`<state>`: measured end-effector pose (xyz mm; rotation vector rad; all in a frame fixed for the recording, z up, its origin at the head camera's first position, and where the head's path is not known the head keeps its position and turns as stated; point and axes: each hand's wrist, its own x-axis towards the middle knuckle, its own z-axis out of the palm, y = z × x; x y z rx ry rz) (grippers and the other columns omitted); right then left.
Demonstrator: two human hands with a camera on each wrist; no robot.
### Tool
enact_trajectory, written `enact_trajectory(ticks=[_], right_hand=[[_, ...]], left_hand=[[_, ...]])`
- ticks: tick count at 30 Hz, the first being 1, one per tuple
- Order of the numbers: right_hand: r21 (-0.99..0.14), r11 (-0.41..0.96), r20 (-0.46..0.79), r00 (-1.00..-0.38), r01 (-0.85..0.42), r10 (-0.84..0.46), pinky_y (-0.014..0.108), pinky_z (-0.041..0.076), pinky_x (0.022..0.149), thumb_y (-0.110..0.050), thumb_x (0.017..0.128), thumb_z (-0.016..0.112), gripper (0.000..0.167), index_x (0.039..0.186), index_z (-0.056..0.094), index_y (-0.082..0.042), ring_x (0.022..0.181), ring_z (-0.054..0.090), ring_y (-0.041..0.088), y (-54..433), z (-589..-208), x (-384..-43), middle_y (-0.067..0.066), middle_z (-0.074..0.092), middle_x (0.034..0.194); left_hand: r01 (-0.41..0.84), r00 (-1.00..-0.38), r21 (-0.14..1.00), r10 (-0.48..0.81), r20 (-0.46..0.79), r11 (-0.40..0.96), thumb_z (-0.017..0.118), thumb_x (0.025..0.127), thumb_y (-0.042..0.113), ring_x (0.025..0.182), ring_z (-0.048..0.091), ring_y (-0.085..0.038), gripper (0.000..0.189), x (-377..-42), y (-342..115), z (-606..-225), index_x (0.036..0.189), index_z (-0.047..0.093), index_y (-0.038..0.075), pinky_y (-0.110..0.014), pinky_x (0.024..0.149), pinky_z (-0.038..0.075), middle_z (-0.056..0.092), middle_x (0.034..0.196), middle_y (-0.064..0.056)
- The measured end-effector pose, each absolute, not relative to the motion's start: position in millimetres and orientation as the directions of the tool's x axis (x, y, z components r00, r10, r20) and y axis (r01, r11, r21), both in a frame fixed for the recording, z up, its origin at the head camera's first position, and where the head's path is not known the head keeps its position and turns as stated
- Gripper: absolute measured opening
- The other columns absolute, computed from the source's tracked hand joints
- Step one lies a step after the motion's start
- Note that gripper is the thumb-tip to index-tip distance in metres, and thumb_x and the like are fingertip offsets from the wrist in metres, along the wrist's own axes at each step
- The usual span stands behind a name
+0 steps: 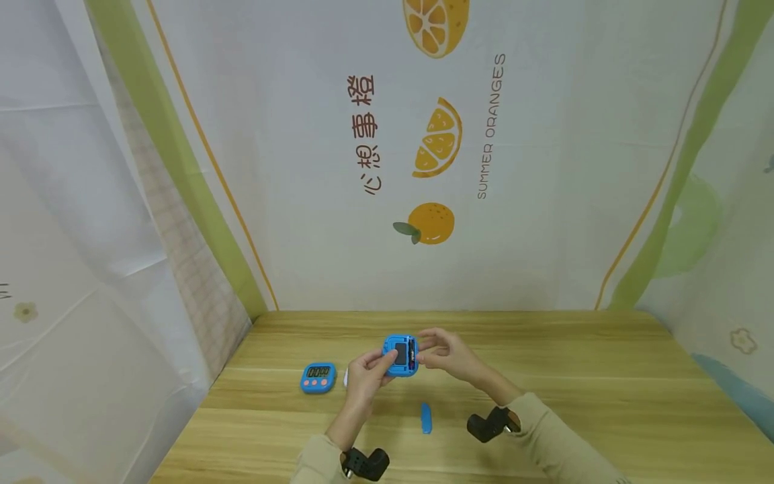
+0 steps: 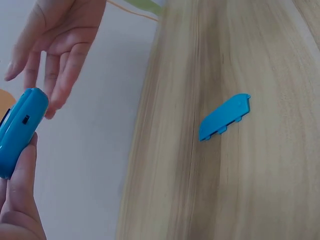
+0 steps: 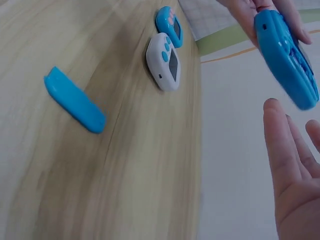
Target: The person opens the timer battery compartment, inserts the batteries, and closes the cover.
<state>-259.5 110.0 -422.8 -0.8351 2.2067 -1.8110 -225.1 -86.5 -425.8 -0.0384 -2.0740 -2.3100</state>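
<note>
My left hand [image 1: 365, 378] grips a blue digital timer [image 1: 400, 370], its back turned up and the thumb lying across it. Along the right side of that back, the battery compartment is uncovered, with a dark battery [image 1: 412, 354] inside. Beside this edge is my right hand [image 1: 450, 356], fingers extended and holding nothing. Both wrist views show a small gap between the right fingers [image 3: 280, 145] and the timer [image 3: 285, 60]. Below the hands, a blue battery cover [image 1: 426, 418] lies loose on the table; the left wrist view shows small tabs along one edge of this cover [image 2: 225, 117].
Left of my hands, a second blue timer [image 1: 318, 378] with pink buttons sits face up, its display lit. A white timer [image 3: 164, 62] with blue buttons stands near it, mostly hidden by my left hand in the head view. A printed curtain [image 1: 302, 202] rises behind the wooden table [image 1: 574, 403].
</note>
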Motion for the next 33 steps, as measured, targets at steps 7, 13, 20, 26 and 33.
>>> enact_trajectory(ticks=[7,13,20,26,33], right_hand=[[-0.941,0.17,0.168,-0.839,-0.293,-0.517,0.043,0.051,0.075,-0.009,0.086,0.058,0.044,0.123,0.042,0.01,0.09,0.058,0.037,116.6,-444.3,-253.7,0.027,0.052,0.106],[-0.918,0.245,0.128,-0.816,-0.313,-0.564,0.033,0.052,0.073,-0.008,0.086,0.058,0.042,0.119,0.043,0.013,0.088,0.058,0.029,116.6,-466.9,-246.2,0.025,0.054,0.103],[-0.877,0.363,0.034,-0.796,-0.314,-0.604,0.029,0.049,0.076,-0.009,0.077,0.068,0.045,0.114,0.048,0.009,0.09,0.054,0.027,112.4,-477.4,-235.7,0.017,0.055,0.102],[-0.817,0.44,0.027,-0.787,-0.373,-0.617,0.023,0.044,0.074,-0.009,0.069,0.075,0.05,0.11,0.052,0.009,0.085,0.046,0.018,108.0,-481.8,-233.3,0.007,0.05,0.095],[-0.751,0.469,0.078,-0.767,-0.465,-0.636,0.019,0.039,0.063,-0.012,0.065,0.078,0.048,0.103,0.056,0.007,0.073,0.039,0.013,104.7,-486.9,-234.5,0.003,0.045,0.081]], left_hand=[[0.029,-0.998,0.992,-0.052,0.023,-0.121,0.067,0.08,0.026,0.076,0.064,-0.016,0.052,-226.0,-90.5,-422.4,0.113,0.052,-0.011,-0.026,0.069,0.052,0.064,0.095,-0.017],[0.033,-0.998,0.992,-0.054,0.027,-0.119,0.067,0.08,0.025,0.076,0.064,-0.016,0.051,-225.7,-90.6,-420.8,0.112,0.052,-0.011,-0.028,0.069,0.053,0.065,0.094,-0.017],[0.043,-0.998,0.989,-0.04,0.037,-0.139,0.067,0.08,0.024,0.076,0.064,-0.016,0.05,-225.5,-90.0,-422.1,0.111,0.052,-0.012,-0.027,0.069,0.053,0.064,0.093,-0.018],[0.03,-0.999,0.99,-0.032,0.026,-0.139,0.067,0.079,0.026,0.078,0.064,-0.017,0.052,-225.8,-90.2,-423.6,0.112,0.052,-0.012,-0.028,0.07,0.052,0.064,0.095,-0.019],[0.026,-0.999,0.99,-0.026,0.023,-0.141,0.067,0.079,0.027,0.078,0.064,-0.017,0.053,-225.5,-90.2,-424.1,0.111,0.052,-0.012,-0.028,0.07,0.052,0.064,0.094,-0.017]])
